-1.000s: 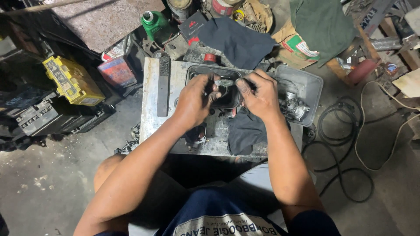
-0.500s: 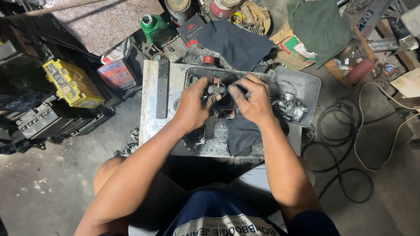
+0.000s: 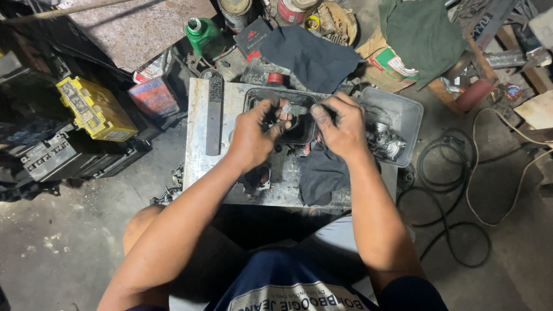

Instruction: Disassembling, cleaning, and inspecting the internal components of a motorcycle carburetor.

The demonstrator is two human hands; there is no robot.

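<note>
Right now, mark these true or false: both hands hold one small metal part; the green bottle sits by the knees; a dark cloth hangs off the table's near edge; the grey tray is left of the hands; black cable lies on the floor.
1. Left hand and right hand hold one small metal part: true.
2. Green bottle by the knees: false, it stands beyond the metal table.
3. Dark cloth hangs off the near edge: true.
4. Grey tray left of the hands: false, right.
5. Black cable on the floor: true.
</note>
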